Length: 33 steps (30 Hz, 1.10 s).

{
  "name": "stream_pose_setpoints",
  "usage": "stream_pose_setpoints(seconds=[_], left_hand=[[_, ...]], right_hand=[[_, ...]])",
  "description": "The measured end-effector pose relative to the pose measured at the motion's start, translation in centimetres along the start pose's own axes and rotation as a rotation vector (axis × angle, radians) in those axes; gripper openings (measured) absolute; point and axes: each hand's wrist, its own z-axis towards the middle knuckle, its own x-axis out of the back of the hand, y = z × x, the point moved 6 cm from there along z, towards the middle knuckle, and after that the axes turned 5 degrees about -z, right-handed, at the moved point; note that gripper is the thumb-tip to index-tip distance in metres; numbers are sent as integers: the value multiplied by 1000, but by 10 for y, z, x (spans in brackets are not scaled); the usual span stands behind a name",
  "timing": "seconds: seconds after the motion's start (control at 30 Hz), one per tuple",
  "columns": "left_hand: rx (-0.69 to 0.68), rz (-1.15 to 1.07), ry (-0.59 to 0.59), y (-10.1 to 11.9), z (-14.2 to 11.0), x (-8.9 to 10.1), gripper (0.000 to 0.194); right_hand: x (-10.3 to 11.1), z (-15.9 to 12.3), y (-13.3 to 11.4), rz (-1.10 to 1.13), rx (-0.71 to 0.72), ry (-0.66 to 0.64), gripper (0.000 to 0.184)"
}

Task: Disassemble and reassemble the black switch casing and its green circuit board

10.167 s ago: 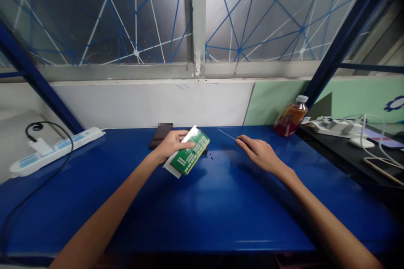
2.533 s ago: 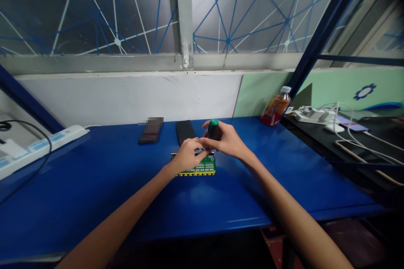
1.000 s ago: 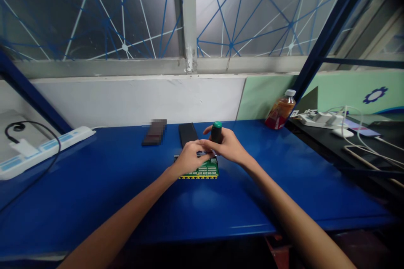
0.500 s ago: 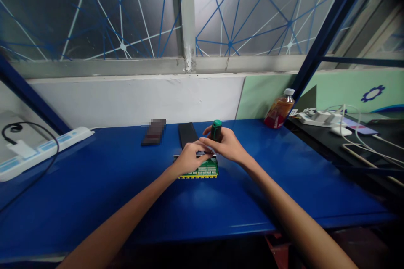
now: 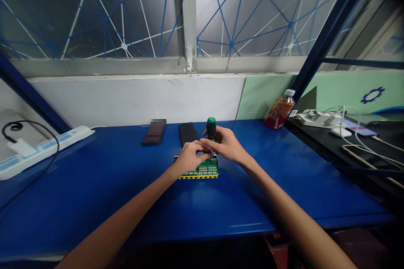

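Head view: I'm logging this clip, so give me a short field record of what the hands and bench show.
left hand: rests on the green circuit board, pinching near the tool's tip
right hand: grips a screwdriver with a green cap, upright over the board
surface: blue table
behind board: two dark slabs
far right: bottle of amber liquid
far left: white power strip

Circuit board mid-table; phone behind-left; bottle far right.
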Motion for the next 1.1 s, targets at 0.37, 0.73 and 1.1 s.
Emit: stream_pose_setpoints(seconds=[0.37, 0.73, 1.1], left_hand=[[-82, -4, -98, 11, -1, -3, 17], [-102, 35, -88, 12, -1, -4, 16], [-134, 0, -88, 14, -2, -4, 18]], right_hand=[[2, -1, -5, -6, -9, 16, 29], [4, -2, -6, -16, -4, 17, 30], [4, -2, -5, -40, -23, 21, 30]])
